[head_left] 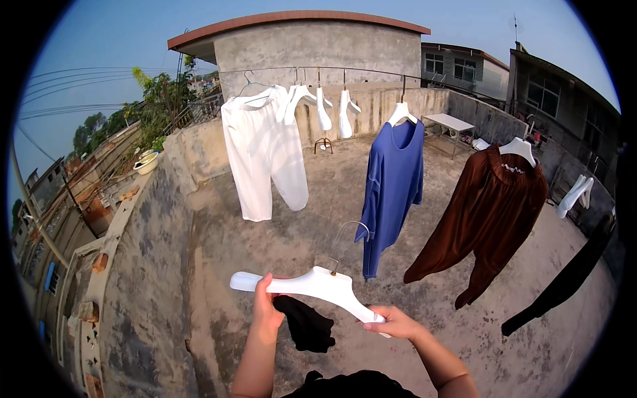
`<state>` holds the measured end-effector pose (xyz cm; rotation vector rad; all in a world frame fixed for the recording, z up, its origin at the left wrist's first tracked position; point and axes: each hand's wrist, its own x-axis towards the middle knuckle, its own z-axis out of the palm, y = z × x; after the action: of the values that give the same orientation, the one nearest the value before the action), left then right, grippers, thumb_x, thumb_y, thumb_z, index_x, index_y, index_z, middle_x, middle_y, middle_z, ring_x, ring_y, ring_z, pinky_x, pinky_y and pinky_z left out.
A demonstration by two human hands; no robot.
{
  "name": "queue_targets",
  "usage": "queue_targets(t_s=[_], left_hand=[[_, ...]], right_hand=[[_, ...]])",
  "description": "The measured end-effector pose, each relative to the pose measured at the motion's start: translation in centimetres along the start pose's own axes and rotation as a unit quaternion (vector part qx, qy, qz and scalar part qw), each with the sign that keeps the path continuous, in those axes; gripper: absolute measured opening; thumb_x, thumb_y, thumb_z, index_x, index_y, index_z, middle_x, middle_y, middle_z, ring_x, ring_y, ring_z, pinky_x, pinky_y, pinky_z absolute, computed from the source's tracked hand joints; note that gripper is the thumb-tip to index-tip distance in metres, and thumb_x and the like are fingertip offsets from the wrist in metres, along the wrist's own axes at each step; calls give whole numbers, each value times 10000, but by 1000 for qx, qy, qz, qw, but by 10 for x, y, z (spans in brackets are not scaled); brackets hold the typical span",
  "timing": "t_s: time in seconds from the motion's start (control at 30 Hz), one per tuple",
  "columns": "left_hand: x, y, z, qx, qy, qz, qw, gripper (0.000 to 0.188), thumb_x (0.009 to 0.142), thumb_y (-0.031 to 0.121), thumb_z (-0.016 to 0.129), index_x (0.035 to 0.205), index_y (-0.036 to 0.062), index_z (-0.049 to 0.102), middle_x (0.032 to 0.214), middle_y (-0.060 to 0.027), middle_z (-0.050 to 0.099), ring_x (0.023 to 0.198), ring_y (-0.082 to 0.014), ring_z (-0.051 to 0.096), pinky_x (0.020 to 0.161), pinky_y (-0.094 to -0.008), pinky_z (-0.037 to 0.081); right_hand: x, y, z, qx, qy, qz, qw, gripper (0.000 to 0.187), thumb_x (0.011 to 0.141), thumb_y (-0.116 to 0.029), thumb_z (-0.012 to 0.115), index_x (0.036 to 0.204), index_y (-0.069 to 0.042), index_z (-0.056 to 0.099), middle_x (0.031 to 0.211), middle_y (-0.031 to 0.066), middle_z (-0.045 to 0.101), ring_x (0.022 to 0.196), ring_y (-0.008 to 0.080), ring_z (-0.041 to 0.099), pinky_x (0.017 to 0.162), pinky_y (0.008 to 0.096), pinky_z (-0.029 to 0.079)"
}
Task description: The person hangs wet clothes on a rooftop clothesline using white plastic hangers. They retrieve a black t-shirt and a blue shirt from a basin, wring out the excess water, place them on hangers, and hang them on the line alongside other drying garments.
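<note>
A broad white clothes hanger (322,282) with a metal hook lies across both my hands, its hook pointing up and away from me. My left hand (267,305) is closed on its left arm, thumb on top. Near the right tip, my right hand (393,323) pinches the hanger between thumb and fingers. A bunched black garment (308,326) hangs below the hanger, its upper end at my left fingers. Whether those fingers grip the garment too is partly hidden.
Ahead, a line holds white trousers (260,156), several white hangers (345,119), a blue long-sleeved top (395,179), brown trousers (488,212) and a dark garment (564,278). A low concrete wall (146,259) runs along the left. A small table (450,122) stands at the back.
</note>
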<state>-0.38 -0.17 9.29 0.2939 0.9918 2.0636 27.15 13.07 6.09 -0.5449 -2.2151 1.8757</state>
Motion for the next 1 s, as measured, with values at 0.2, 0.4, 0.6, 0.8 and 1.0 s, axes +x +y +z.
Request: queue_targets(t_s=[0.2, 0.4, 0.6, 0.8, 1.0], left_hand=[[-14, -2, 28, -9, 36, 53, 998, 362, 815, 380, 587, 841, 21, 634, 858, -78, 624, 830, -191, 549, 781, -334, 426], [-19, -30, 39, 7, -15, 81, 997, 287, 827, 306, 564, 854, 27, 625, 899, -83, 629, 921, -187, 539, 863, -319, 393], [-24, -20, 42, -28, -51, 115, 992, 277, 792, 297, 563, 838, 27, 607, 857, -100, 615, 855, -211, 563, 814, -340, 435], [-30, 5, 38, -75, -33, 135, 988, 288, 772, 310, 576, 824, 28, 602, 799, -78, 571, 818, -199, 555, 750, -335, 448], [-22, -1, 28, -55, 17, 163, 985, 259, 788, 291, 575, 835, 39, 605, 868, -74, 589, 881, -182, 530, 827, -310, 404]], right_hand=[[30, -21, 15, -92, 201, -81, 972, 438, 848, -432, 652, 990, -17, 640, 674, 97, 607, 628, 183, 595, 590, 307, 447], [67, -57, 42, -117, 457, -222, 854, 480, 861, -369, 639, 1168, -11, 550, 847, 165, 637, 717, 272, 616, 657, 365, 467], [71, -40, 19, -165, 356, -262, 882, 515, 855, -429, 614, 1175, -32, 538, 833, 170, 644, 733, 327, 638, 639, 368, 490], [65, 19, -23, -310, 284, -354, 835, 476, 895, -457, 540, 1132, -46, 577, 825, 139, 658, 746, 329, 646, 655, 393, 506], [47, 81, -34, -54, 426, -15, 903, 224, 962, -138, 491, 1108, 4, 584, 722, 44, 625, 620, 127, 584, 600, 274, 478]])
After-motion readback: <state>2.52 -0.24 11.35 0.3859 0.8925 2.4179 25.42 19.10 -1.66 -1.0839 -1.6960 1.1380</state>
